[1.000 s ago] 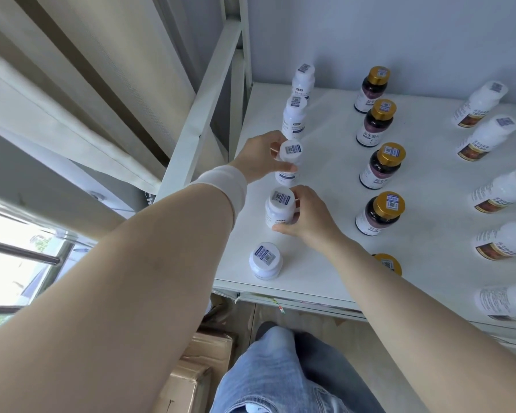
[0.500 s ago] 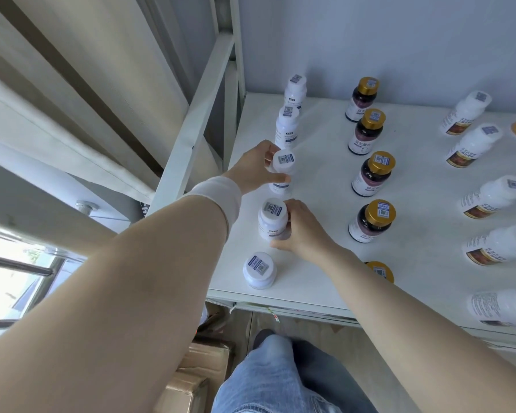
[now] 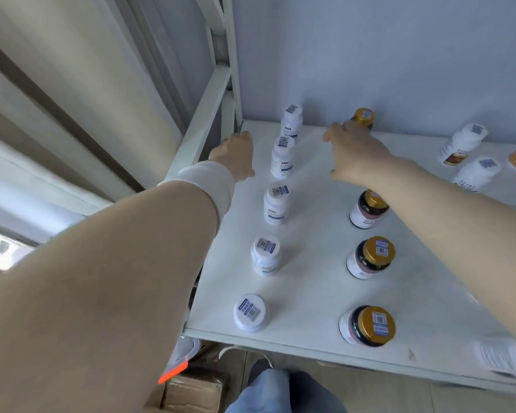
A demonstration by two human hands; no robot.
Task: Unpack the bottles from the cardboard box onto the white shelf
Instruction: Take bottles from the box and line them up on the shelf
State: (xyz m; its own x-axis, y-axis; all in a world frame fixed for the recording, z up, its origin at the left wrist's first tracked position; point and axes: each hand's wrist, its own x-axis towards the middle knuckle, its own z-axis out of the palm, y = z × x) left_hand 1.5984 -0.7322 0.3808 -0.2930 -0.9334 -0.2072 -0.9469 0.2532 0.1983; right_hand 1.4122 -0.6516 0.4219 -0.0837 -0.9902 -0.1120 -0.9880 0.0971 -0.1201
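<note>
Head view: the bottles stand upright on the white shelf (image 3: 310, 293) in rows running front to back, white-capped bottles (image 3: 276, 204) along the left edge and gold-capped bottles (image 3: 370, 257) beside them, spaced apart, likely to keep each lid code readable. The right hand (image 3: 355, 156), fingers spread and gripping nothing, reaches toward the rearmost gold-capped bottle (image 3: 363, 116); contact is too blurred to tell. The left hand (image 3: 236, 156) hovers left of the white row, its fingers hidden. The cardboard box (image 3: 191, 389) sits on the floor below.

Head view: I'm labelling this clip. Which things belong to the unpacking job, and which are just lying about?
Job: blue-labelled white bottles, gold-capped bottles, orange-labelled white bottles, white shelf, cardboard box, left hand, right hand.
Lying about: orange-edged plastic item, window.
</note>
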